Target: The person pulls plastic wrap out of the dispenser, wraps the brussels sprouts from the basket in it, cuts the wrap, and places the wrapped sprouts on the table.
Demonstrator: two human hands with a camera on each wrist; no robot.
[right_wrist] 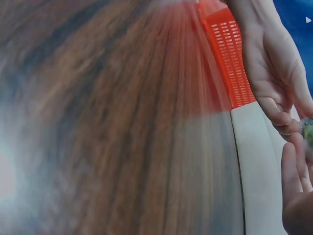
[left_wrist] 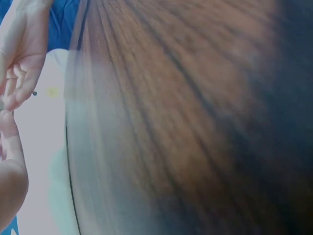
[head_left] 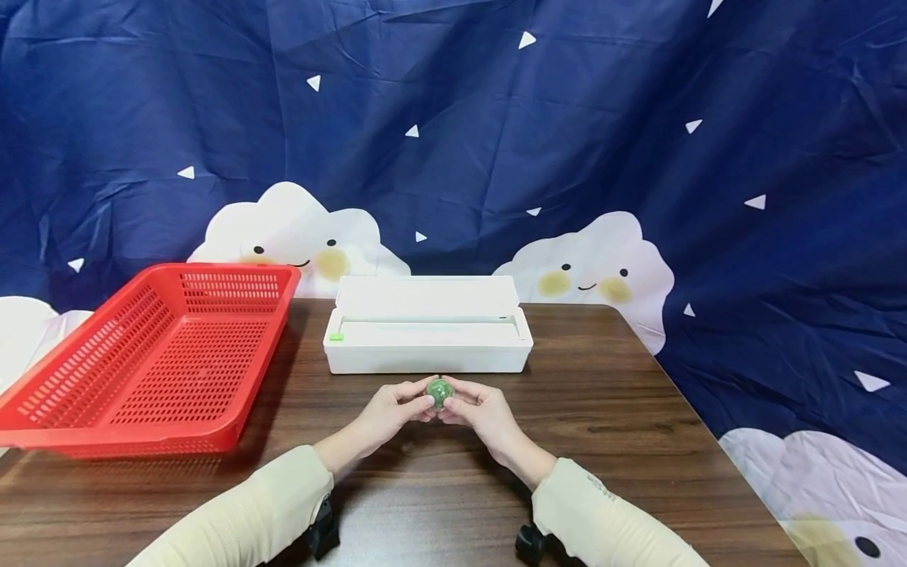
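A small, round green ball (head_left: 440, 391) with a shiny, glassy-looking surface is held up between both hands, in front of the white box. My left hand (head_left: 386, 413) pinches it from the left, with thumb and fingers on its side. From the right, my right hand (head_left: 490, 416) pinches the same ball, and the fingertips of the two hands meet around it. Only part of the green ball (right_wrist: 308, 133) shows at the edge of the right wrist view. In the left wrist view both hands appear at the left edge, and the ball is mostly out of sight.
A long white box (head_left: 428, 358) with its lid raised stands behind the hands, a green tab (head_left: 336, 337) at its left. A red perforated basket (head_left: 237, 413) sits on the left of the brown wooden table (head_left: 602, 441). A blue cloud-patterned cloth (head_left: 453, 102) hangs behind.
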